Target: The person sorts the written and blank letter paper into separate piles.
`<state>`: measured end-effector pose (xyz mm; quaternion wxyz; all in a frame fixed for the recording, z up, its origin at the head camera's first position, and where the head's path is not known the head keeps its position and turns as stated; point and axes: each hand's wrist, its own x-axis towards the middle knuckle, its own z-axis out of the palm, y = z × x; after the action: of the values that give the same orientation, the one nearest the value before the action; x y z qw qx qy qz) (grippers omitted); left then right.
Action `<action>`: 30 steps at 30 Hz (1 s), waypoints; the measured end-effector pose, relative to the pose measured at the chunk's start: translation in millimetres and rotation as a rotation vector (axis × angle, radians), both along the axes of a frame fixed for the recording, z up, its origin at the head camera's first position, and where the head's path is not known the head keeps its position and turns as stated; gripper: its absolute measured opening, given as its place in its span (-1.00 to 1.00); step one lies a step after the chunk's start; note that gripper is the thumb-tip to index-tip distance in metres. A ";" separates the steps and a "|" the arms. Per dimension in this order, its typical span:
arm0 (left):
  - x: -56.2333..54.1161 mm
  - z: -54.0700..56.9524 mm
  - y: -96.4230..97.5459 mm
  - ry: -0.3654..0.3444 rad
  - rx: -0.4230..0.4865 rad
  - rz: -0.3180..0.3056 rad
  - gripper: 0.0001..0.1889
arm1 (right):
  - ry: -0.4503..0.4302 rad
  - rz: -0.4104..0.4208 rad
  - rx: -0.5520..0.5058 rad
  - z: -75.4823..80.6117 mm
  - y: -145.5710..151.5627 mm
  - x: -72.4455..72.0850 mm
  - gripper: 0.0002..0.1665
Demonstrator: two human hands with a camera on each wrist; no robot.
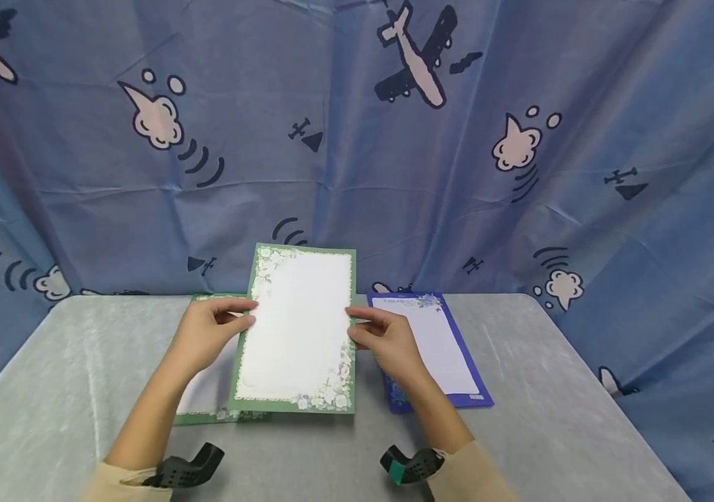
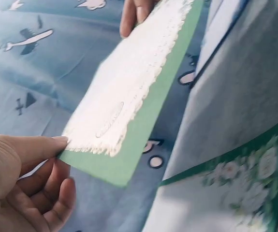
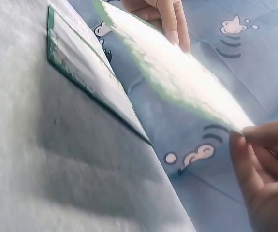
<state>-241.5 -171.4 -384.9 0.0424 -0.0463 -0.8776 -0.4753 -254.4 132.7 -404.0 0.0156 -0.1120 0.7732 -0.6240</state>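
Observation:
A sheet of paper (image 1: 297, 328) with a green floral border is held up over the table, its long sides nearly upright in the head view. My left hand (image 1: 209, 331) pinches its left edge between thumb and fingers. On the opposite edge, my right hand (image 1: 391, 343) pinches it the same way. Behind and below the sheet, at left, lies a green-bordered pad or stack of matching paper (image 1: 203, 394), partly covered by the raised sheet. In the left wrist view the sheet (image 2: 114, 92) slants upward from the thumb; the right wrist view shows it (image 3: 177, 72) nearly edge-on.
A purple-blue bordered pad or sheet (image 1: 441, 341) lies on the right, partly behind the right forearm. The grey cloth-covered table (image 1: 539, 425) ends at a blue curtain (image 1: 357, 153) printed with planes. Black wrist devices (image 1: 187, 470) sit on both forearms.

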 end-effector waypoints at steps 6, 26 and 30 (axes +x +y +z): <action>2.8 5.5 -23.7 -0.031 -0.043 -0.001 -0.66 | 0.010 0.052 -0.008 2.1 -23.5 -2.8 -0.55; -0.9 -10.8 -80.1 -0.092 -0.196 -0.012 -0.66 | -0.095 0.063 -0.019 -35.8 -101.4 -18.4 -0.62; -6.2 -27.3 -89.3 -0.122 -0.200 -0.014 -0.67 | -0.143 0.064 -0.041 -45.2 -109.5 -20.3 -0.61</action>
<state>-247.6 -260.7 -412.1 -0.0190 -0.0274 -0.9212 -0.3878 -274.7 23.2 -449.2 0.0883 -0.0924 0.7532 -0.6453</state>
